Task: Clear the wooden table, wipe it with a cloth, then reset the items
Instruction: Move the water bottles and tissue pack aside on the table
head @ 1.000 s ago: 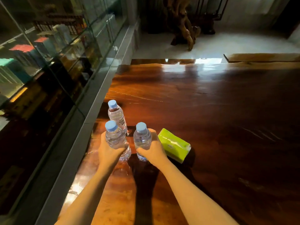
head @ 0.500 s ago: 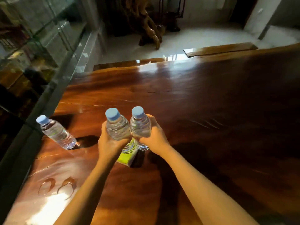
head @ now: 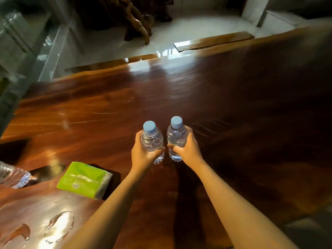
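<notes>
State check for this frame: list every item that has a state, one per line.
left hand: closed around the left bottle
right hand: closed around the right bottle
left bottle: capped, upright, held
right bottle: capped, upright, held
third bottle: on the table at the frame's left edge, cap out of view
green tissue pack: lying flat on the table
wooden table: glossy, water marks near its front left corner

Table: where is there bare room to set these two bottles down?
The wooden table is bare ahead of and right of both hands. It is crowded near-left: green tissue pack, third bottle at the left edge, water rings nearest you.
</notes>
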Tool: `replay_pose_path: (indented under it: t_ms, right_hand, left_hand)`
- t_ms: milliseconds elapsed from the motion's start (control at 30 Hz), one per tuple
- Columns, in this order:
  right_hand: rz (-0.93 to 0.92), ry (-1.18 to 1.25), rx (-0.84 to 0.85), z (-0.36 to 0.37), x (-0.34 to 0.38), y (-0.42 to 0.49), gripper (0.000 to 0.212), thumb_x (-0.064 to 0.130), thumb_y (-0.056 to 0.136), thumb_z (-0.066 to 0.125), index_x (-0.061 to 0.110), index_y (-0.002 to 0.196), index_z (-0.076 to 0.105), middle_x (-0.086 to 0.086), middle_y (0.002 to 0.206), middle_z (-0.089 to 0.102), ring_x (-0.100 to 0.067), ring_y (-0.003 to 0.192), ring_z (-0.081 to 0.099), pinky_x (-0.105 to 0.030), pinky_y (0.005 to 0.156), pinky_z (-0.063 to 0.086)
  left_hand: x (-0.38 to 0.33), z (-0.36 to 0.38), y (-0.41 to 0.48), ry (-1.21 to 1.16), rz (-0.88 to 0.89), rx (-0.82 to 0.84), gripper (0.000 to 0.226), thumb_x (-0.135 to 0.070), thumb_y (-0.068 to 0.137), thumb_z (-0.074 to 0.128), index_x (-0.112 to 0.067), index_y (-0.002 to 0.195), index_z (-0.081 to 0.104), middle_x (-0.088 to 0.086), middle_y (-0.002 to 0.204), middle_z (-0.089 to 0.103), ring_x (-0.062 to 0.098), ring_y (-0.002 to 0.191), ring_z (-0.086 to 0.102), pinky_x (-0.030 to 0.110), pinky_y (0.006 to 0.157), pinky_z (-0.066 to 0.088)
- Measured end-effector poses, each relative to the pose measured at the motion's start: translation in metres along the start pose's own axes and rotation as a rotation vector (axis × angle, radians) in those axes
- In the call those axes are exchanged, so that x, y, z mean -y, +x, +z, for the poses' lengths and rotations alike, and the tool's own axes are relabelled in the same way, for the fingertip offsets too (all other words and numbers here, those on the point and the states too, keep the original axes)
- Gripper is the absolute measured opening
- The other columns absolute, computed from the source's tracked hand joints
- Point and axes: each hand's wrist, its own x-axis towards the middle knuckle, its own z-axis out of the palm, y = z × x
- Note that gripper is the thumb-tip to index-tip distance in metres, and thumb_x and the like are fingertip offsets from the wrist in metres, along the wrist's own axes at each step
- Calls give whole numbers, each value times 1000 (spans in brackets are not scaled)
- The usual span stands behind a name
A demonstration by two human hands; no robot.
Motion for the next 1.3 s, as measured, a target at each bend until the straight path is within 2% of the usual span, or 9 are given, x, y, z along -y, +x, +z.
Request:
replay_pose_path:
  t_ms: [167, 300, 533, 733, 867, 967, 1067, 1200, 1300]
  right_hand:
    - [7, -5, -31, -19, -26, 11, 73, 12, 69, 81, 14, 129, 38, -6, 128, 53, -17, 114, 55, -20, 91, 45]
    - [18, 12, -54, -26, -40, 14, 77, 14, 68, 81, 16, 131, 37, -4, 130, 52, -13, 116, 52, -5, 86, 40]
    - [-32, 55, -83, -22, -54, 6, 76, 18, 69, 81, 22, 130, 36, 0, 129, 50, -9, 116, 51, -11, 92, 41]
    - [-28, 13, -57, -21, -55, 8, 75, 21, 71, 80, 25, 131, 35, 3, 129, 48, -3, 112, 50, 3, 84, 39]
    - [23, -41, -37, -22, -51, 7, 78, 22, 71, 79, 22, 134, 33, 0, 132, 48, -6, 115, 48, -2, 86, 39]
    - [47, -115, -99, -23, -45, 4, 83, 24, 70, 80, 13, 137, 32, -8, 138, 43, -19, 127, 44, -26, 101, 40]
    - [142, -244, -243, -9, -41, -12, 91, 28, 67, 82, 3, 138, 30, -20, 142, 33, -31, 134, 32, -42, 110, 31]
    - [364, -318, -384, 32, -35, -55, 76, 28, 70, 80, -2, 128, 41, -26, 133, 42, -36, 126, 35, -30, 97, 26]
    - [356, -377, -291, 74, -25, -87, 54, 27, 77, 73, 1, 117, 50, -22, 123, 51, -34, 117, 44, -28, 91, 31]
  left_hand:
    - [13, 23, 14, 37, -24, 1, 70, -29, 52, 80, -40, 110, 42, -19, 95, 62, 1, 88, 62, 27, 78, 49]
    - [22, 31, 19, 35, -53, -39, 73, -24, 54, 81, -37, 114, 43, -18, 97, 61, 8, 91, 63, 32, 82, 50]
    - [35, 34, 13, 42, -68, -64, 76, -18, 60, 86, -30, 122, 42, -13, 104, 60, 2, 93, 60, 18, 77, 44]
    - [36, 28, 13, 109, -30, 31, 82, -29, 61, 81, -23, 130, 38, -6, 115, 58, 13, 103, 60, 25, 87, 46]
    - [40, 19, 7, 156, -68, 57, 81, -18, 70, 80, -23, 137, 36, -3, 129, 57, 10, 113, 57, 22, 92, 44]
    - [46, 8, -1, 253, -143, 28, 76, -22, 75, 77, -23, 139, 35, 2, 138, 53, 11, 124, 50, 23, 97, 39]
    - [51, -12, -17, 346, -207, -20, 65, -25, 79, 72, -22, 136, 41, 1, 138, 53, 18, 126, 50, 30, 99, 39]
    - [60, -47, -40, 420, -226, 23, 34, -20, 84, 65, -13, 118, 61, 5, 123, 63, 20, 118, 55, 28, 98, 38]
    - [71, -80, -58, 406, -341, 22, 23, -20, 86, 62, -14, 108, 67, 4, 115, 68, 19, 112, 59, 26, 93, 40]
